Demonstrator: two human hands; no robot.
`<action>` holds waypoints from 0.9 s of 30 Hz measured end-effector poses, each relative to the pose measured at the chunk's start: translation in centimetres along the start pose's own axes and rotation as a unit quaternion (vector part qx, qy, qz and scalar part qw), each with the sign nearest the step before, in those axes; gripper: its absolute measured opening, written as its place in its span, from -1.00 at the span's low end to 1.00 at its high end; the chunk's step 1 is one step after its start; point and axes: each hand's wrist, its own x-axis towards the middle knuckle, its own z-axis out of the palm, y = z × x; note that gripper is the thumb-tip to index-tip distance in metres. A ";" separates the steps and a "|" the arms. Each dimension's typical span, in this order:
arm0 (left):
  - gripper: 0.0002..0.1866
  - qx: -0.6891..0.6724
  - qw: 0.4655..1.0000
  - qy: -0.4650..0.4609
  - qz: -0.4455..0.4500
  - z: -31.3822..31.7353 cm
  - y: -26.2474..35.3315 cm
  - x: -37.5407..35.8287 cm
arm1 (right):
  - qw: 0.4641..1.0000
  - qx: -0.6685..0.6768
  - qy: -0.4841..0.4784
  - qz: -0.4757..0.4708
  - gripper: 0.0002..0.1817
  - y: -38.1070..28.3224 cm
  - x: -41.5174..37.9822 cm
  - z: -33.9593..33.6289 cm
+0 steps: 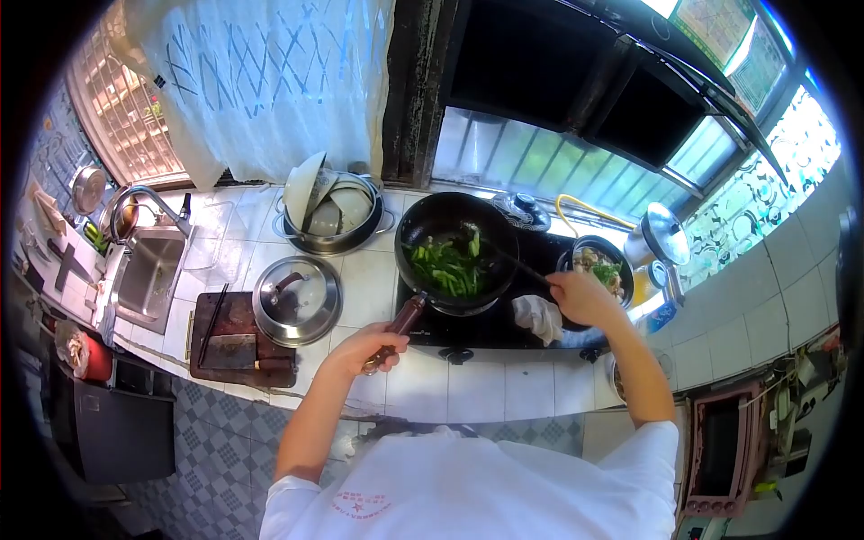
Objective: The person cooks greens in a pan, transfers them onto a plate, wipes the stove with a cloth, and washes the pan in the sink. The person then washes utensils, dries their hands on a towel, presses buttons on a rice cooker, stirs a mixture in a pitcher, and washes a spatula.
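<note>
My left hand (367,349) is closed round the brown handle (409,315) of a dark wok (459,207), which sits on the black stove. Chopped leafy greens (448,270) lie in the lower left part of the wok. In my right hand (580,297) is a long dark spatula (519,263) that slants down into the wok; its blade is hard to make out against the dark metal. A crumpled pale cloth (538,319) rests on the stove just below that hand. Partly behind the hand stands a dark pot (573,252) containing food topped with green herbs.
A steel lid (298,301) lies left of the wok, beside a cutting board (279,374) holding a cleaver (229,352). Behind them, bowls (335,205) are stacked in a basin. The sink (144,279) is far left; jars (650,281) stand at right.
</note>
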 end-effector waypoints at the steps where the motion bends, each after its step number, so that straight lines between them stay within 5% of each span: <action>1: -0.82 0.014 1.000 0.002 -0.011 0.3 0.5 -0.4 | 1.000 0.000 -0.001 0.000 -0.74 0.0 1.0 0.0; 8: -0.81 0.009 1.000 0.027 -0.013 0.4 0.0 -0.1 | 0.994 -0.112 -0.016 0.007 -0.74 1.5 13.1 3.4; 10: -0.80 0.017 0.999 0.030 -0.004 0.4 -0.2 0.0 | 0.996 -0.040 -0.029 -0.075 -0.75 -1.1 13.3 1.9; 17: -0.78 -0.009 0.999 0.032 0.012 0.6 -0.4 0.1 | 0.966 -0.100 -0.222 -0.083 -0.69 -6.7 9.9 -6.6; 23: -0.78 -0.028 0.999 0.018 0.012 1.1 -0.2 -0.1 | 0.947 -0.184 -0.262 -0.023 -0.70 -5.2 7.2 -9.9; 27: -0.77 -0.020 1.000 0.013 0.005 1.2 -0.3 0.0 | 0.955 -0.096 -0.280 -0.009 -0.73 -2.6 6.5 -8.2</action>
